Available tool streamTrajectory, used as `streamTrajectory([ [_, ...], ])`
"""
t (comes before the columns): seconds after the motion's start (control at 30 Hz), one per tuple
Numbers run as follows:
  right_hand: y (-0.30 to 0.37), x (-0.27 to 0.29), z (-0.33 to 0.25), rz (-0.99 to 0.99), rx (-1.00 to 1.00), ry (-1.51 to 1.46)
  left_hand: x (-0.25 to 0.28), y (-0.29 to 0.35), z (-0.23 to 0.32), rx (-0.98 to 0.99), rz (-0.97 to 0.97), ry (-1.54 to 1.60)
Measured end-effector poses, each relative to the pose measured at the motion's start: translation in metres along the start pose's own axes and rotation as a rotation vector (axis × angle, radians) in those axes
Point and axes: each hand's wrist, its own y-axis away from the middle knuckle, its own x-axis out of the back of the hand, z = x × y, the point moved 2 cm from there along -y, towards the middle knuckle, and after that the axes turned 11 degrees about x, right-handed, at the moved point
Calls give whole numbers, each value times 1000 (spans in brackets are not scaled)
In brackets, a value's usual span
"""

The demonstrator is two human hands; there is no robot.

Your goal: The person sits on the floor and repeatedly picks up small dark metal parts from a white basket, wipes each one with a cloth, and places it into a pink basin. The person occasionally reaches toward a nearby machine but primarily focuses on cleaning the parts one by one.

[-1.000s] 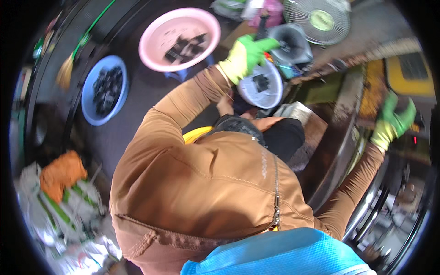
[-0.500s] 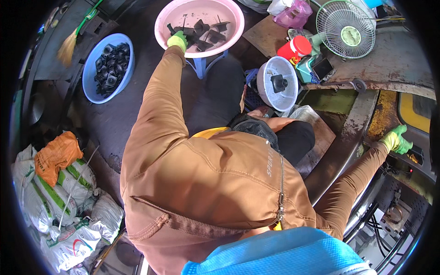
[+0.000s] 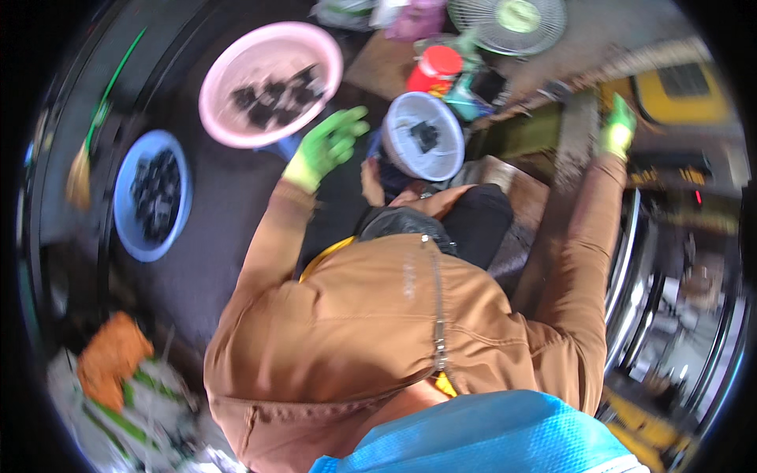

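My left hand (image 3: 327, 147), in a yellow-green glove, is raised in front of my body with its fingers apart and nothing in it. Just beyond it is a pink basin (image 3: 214, 118) holding several black molded parts (image 3: 272, 98). To the right of that hand stands a white-blue basket (image 3: 449, 154) with one black part (image 3: 426, 136) inside. My right hand (image 3: 619, 128), gloved alike, reaches out to the right beside the yellow-framed machine panel (image 3: 643, 94). Its fingers look stretched upward, blurred, with nothing visible in them; contact with the machine cannot be made out.
A blue basin (image 3: 184, 169) full of black parts (image 3: 154, 193) sits on the floor at left, below a green-handled broom (image 3: 81, 169). White sacks (image 3: 150, 426) and an orange bag (image 3: 113, 359) lie lower left. A red jar (image 3: 434, 71) and a fan (image 3: 516, 24) stand at the far right.
My left hand has left the black parts in the pink basin and drawn back toward me, fingers spread. The whole view has turned and shifted; my right hand stays near the machine panel.
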Motion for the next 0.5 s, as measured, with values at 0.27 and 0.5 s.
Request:
streamTrajectory([
  [0.27, 27, 68, -55, 780, 351, 546, 44, 4, -18, 54, -90, 174],
  [0.5, -23, 104, -16, 335, 70, -611, 48, -3, -13, 126, 19, 73],
])
